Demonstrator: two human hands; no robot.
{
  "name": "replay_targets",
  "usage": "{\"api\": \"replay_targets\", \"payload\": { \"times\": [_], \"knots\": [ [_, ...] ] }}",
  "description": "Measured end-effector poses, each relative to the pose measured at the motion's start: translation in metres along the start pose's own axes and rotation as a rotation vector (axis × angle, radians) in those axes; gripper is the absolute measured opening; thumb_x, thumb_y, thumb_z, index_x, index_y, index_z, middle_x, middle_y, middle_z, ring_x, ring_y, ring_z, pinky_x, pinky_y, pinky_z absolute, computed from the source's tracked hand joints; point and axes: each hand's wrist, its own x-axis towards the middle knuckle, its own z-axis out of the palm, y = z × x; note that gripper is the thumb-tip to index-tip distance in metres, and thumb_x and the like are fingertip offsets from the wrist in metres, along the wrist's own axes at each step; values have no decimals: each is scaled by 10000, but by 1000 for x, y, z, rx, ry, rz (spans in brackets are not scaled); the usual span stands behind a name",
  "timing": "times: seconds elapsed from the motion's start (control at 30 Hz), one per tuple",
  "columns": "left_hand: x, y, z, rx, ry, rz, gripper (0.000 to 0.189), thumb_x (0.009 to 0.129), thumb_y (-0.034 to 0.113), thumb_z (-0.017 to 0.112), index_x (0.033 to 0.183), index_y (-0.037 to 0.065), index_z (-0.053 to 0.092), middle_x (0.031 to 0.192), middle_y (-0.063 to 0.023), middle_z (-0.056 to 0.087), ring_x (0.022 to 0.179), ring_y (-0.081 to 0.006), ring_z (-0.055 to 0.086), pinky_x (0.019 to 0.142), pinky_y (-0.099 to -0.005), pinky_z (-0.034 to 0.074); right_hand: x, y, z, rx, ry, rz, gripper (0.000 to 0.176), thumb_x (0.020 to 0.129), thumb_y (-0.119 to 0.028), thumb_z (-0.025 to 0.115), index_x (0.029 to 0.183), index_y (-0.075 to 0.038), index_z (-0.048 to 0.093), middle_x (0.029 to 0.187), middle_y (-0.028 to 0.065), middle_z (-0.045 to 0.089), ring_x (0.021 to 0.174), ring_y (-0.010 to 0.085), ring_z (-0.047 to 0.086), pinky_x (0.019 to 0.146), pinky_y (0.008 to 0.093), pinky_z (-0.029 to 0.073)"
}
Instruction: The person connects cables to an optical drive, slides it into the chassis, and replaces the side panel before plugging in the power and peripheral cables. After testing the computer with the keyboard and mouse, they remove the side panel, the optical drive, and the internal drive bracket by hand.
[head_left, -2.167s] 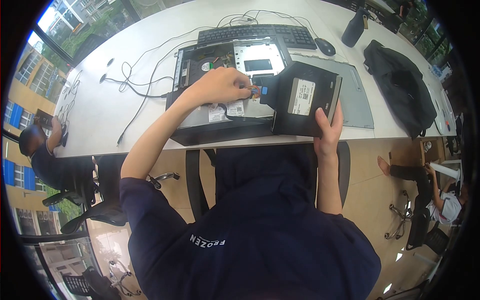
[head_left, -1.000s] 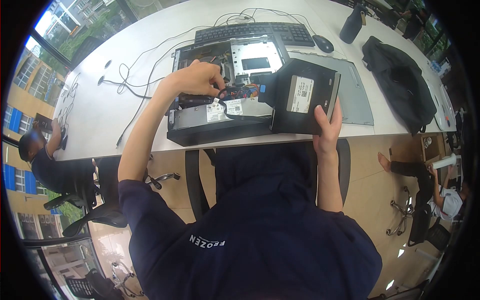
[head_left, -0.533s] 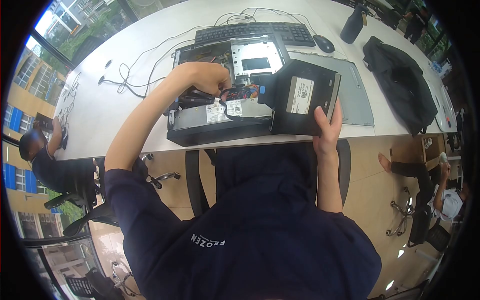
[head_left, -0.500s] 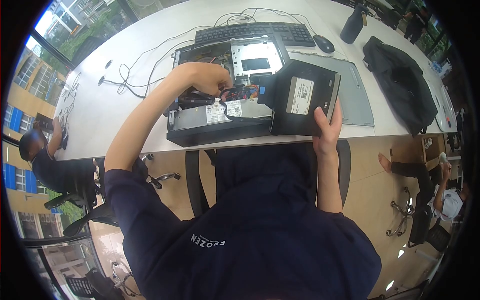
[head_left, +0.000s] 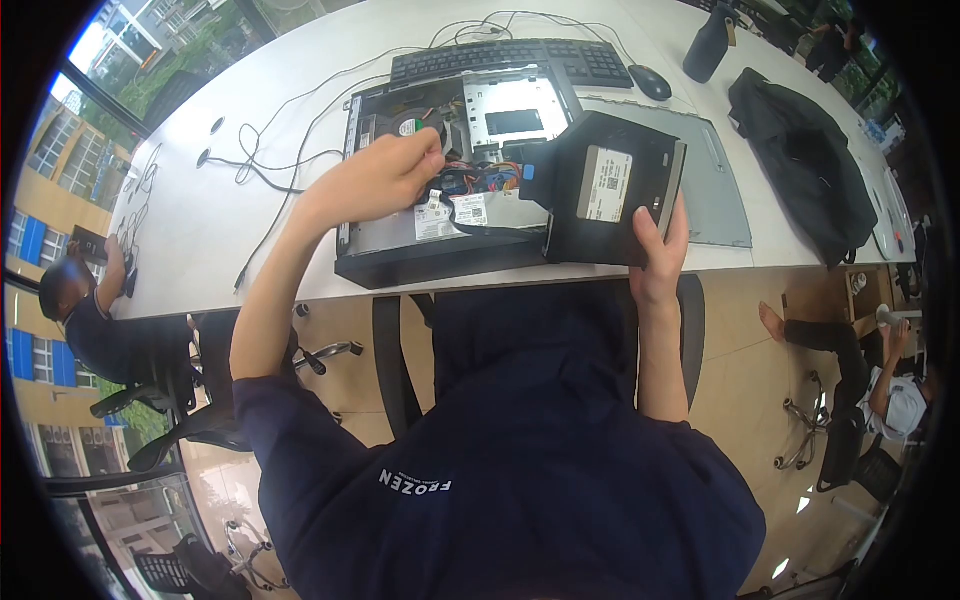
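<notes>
An open desktop computer case (head_left: 440,262) lies on the table with its inside showing. My left hand (head_left: 385,178) is over the left part of the case, fingers curled together near the bundle of coloured wires (head_left: 490,180). Whatever its fingertips may pinch is hidden. A black optical drive (head_left: 645,180) with a white label leans up at the case's right end. My right hand (head_left: 660,250) grips it from the right side, thumb on its face. A silver power supply (head_left: 400,235) with labels sits along the near side of the case.
Behind the case are a keyboard (head_left: 585,62) and a mouse (head_left: 649,83). A grey side panel (head_left: 715,190) lies to the right, beside a black bag (head_left: 800,160) and a dark bottle (head_left: 710,45). Loose cables (head_left: 265,175) spread leftward. Other people sit at far left and right.
My left hand has pulled back leftward from the wires, uncovering more of the case's inside. A cable end now lies on the table left of the case. The right hand stays on the drive.
</notes>
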Motion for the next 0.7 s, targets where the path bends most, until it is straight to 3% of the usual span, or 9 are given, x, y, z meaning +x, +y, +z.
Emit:
{"api": "replay_targets", "payload": {
  "times": [0.17, 0.5, 0.57, 0.6, 0.7],
  "knots": [
    [-8, -6, 13, -202, 32, -138, 235, 1085, 241, 429, 976, 37, 474, 641, -60, 558, 598, -195, 535, 614, -346, 432, -1, -1, 1, 36, 10, 21, 489, 923, -111, 685, 1362, 4, 504, 1193, 91, 617, 1073, 154, 592, 951, 295, 471],
    [-12, -10, 28, -185, 196, 15, 135, 1037, 154, 553, 999, 29, 520, 658, -45, 577, 606, -118, 523, 585, -305, 415, 0, -3, 2, 43, 12, -1, 480, 926, -105, 683, 1359, 2, 505, 1189, 93, 620, 1076, 156, 595, 957, 298, 471],
    [-13, -3, 21, -591, 163, -70, 101, 1014, 129, 605, 996, 48, 549, 677, -10, 591, 624, -86, 523, 580, -268, 413, 0, -3, 2, 26, 22, 0, 476, 925, -101, 683, 1356, 1, 508, 1192, 95, 622, 1082, 158, 596, 963, 298, 468],
    [-13, -2, 16, -659, 76, -63, 97, 1009, 140, 626, 1019, 53, 583, 747, -9, 653, 679, -72, 573, 622, -231, 458, 0, -4, 2, 24, 22, 0, 476, 925, -101, 683, 1356, 1, 508, 1192, 95, 622, 1082, 158, 596, 963, 298, 468],
    [-6, 12, 17, -781, -13, 27, 148, 987, 154, 650, 1031, 17, 612, 840, -61, 718, 773, -102, 647, 725, -243, 527, 7, -4, 0, -18, -9, -26, 463, 927, -94, 682, 1348, 1, 515, 1191, 95, 626, 1088, 154, 594, 965, 295, 466]
  ]
}}
